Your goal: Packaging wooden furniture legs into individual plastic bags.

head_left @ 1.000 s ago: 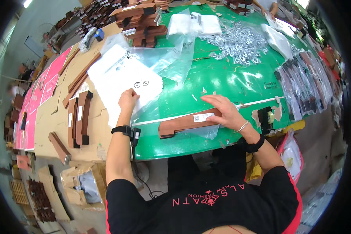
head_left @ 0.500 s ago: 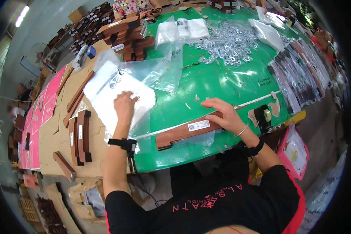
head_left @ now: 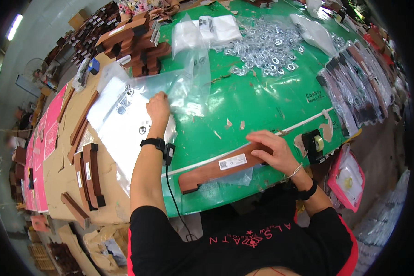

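A brown wooden bar (head_left: 211, 172) with a white label and dark foot lies along the table's near edge. My right hand (head_left: 280, 155) rests over its right end, thumb on the wood and fingers stretched out past the far edge; that end is hidden under it. Under the bar, a clear plastic bag (head_left: 241, 177) sticks out on the near side. To the left, my left hand (head_left: 158, 111) is closed, its fingertips pinched at the right edge of a stack of printed clear plastic bags (head_left: 124, 126). The film between the fingers is hard to make out.
Metal rings in small bags (head_left: 271, 50) are heaped at the back. Bagged bars (head_left: 354, 87) lie at the right, near a tape dispenser (head_left: 313, 145). Stacked wooden bars (head_left: 138, 43) stand back left; more bars (head_left: 93, 177) lie on cardboard (head_left: 55, 175).
My left hand has moved away and slightly right across the bags, its fingers drawing together. My right hand has settled lower on the bar's end. The whole view has shifted a little.
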